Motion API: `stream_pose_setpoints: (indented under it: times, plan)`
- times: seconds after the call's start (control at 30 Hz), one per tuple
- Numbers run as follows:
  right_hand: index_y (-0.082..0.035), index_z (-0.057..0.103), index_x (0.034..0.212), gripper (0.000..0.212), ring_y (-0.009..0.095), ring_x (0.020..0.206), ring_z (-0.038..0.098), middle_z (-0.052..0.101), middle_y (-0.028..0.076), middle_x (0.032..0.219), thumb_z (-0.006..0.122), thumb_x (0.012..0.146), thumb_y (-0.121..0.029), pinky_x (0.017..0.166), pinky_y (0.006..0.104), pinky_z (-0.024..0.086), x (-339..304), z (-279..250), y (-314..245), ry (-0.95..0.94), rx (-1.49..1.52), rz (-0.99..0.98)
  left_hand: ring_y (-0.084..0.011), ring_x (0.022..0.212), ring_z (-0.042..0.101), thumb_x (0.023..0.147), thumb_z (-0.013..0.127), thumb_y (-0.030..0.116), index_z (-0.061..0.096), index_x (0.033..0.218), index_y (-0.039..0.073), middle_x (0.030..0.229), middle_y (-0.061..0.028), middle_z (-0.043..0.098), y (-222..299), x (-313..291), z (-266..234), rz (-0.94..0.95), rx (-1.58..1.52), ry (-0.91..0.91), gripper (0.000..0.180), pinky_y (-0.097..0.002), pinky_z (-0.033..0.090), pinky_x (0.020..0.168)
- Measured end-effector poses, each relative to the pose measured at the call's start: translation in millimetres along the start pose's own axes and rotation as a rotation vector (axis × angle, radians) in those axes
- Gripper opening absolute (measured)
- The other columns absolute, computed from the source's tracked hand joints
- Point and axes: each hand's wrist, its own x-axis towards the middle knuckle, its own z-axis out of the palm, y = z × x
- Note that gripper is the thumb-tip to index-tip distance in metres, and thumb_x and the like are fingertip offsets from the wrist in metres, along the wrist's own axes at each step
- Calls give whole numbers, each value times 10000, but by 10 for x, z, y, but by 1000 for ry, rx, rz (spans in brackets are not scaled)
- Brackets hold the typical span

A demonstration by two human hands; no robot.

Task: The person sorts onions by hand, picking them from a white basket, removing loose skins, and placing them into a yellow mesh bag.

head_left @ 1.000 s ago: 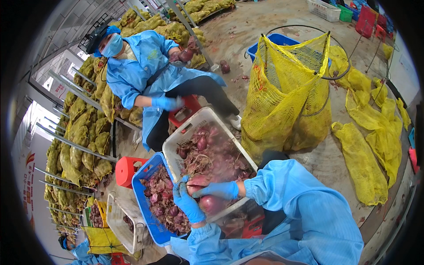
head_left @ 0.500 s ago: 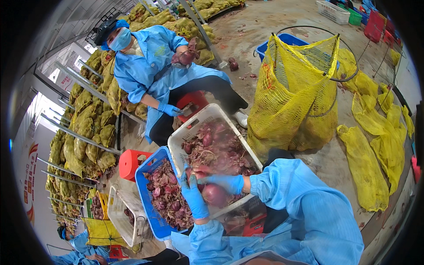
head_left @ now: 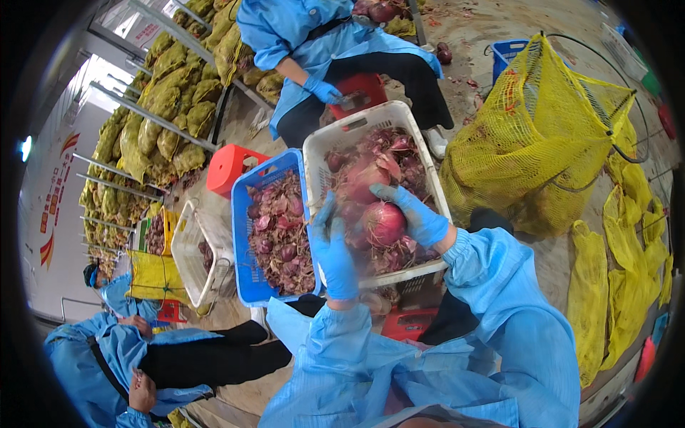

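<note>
A large red onion (head_left: 384, 224) sits between my hands above the white crate (head_left: 311, 160). My right hand (head_left: 421, 217), in a blue glove, grips its right side with thumb and fingers. Gloved too, my left hand (head_left: 334, 258) is at the crate's left side with its fingers stretched out, near the onion; whether it touches is unclear. Blurred, papery onion skin (head_left: 367, 175) shows just above the onion. Red onions and dry skins lie in the white crate. The blue crate (head_left: 237, 232), close by on the left, is filled with skins and smaller onions.
Opposite me, a person in a blue gown (head_left: 357, 44) sits with onions near one hand. A red stool (head_left: 227, 170) stands behind the blue crate. Yellow mesh bags (head_left: 524, 153) stand and lie on the right. Another person (head_left: 93, 357) sits at lower left.
The view has shifted, bringing the crates higher in the picture. My hands have moved apart, and the onion now shows between them. More of the person at lower left is visible.
</note>
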Motion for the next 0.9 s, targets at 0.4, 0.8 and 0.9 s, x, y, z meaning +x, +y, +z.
stream_pose_setpoints:
  times: [0.4,0.8,0.9]
  plan:
    - [-36,514,1298,535,138,1082,568,602,53,1207,732,821,-147,954,307,466,228,-151,316,-68,-301,-125,-183,1058,580,935,534,117,533,1268,7,1188,-107,591,129,274,215,-231,-213,-81,351,-322,476,932]
    - [-8,498,1287,584,163,1075,579,601,78,1195,770,789,-141,961,324,472,171,-196,536,-3,-529,-103,-148,914,566,880,487,115,604,1091,38,993,-45,595,-326,310,23,-269,-384,19,253,-297,475,857]
    - [-8,528,1256,552,158,1060,590,619,74,1162,774,781,-145,950,317,478,165,-221,597,13,-526,-86,-135,913,560,874,470,108,613,1059,46,971,-35,593,-380,306,-37,-326,-381,43,242,-284,471,850]
